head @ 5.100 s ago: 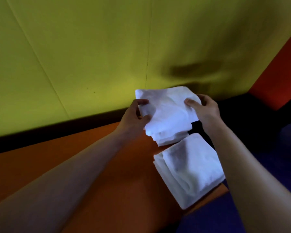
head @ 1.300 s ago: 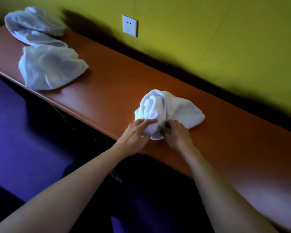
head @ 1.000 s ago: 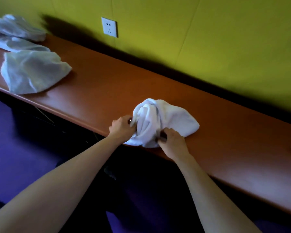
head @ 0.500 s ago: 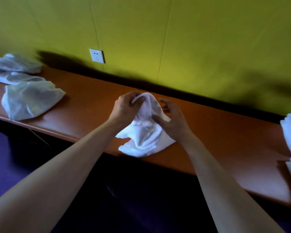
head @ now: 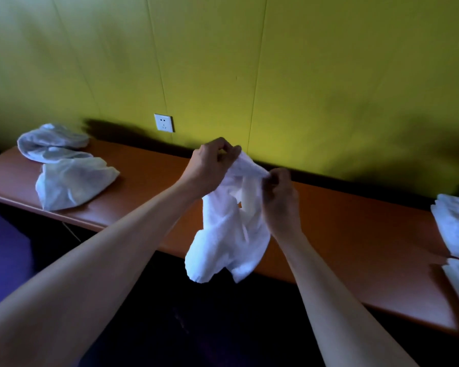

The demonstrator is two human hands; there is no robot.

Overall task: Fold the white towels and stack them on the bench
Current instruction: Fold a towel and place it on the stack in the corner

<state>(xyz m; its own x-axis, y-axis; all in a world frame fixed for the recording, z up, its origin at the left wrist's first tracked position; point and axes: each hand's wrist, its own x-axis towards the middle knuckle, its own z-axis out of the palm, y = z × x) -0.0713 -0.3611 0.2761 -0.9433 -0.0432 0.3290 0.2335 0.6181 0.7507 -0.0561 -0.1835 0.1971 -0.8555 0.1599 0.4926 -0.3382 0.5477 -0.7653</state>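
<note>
A crumpled white towel (head: 225, 234) hangs in the air above the front edge of the orange bench (head: 342, 229). My left hand (head: 210, 165) pinches its top edge at the upper left. My right hand (head: 278, 200) pinches the same top edge a little to the right and lower. The towel's lower end dangles below the bench edge. Two unfolded white towels lie on the bench at the left, one (head: 72, 181) in front and one (head: 51, 143) behind it. Folded white towels (head: 456, 223) sit at the bench's right end, cut off by the frame.
A yellow-green wall runs behind the bench, with a white wall socket (head: 164, 122) just above it. Dark floor (head: 6, 247) lies below the bench's front edge.
Both hands have lifted the crumpled towel off the bench and raised it so it now hangs. The view has tilted up, showing more wall.
</note>
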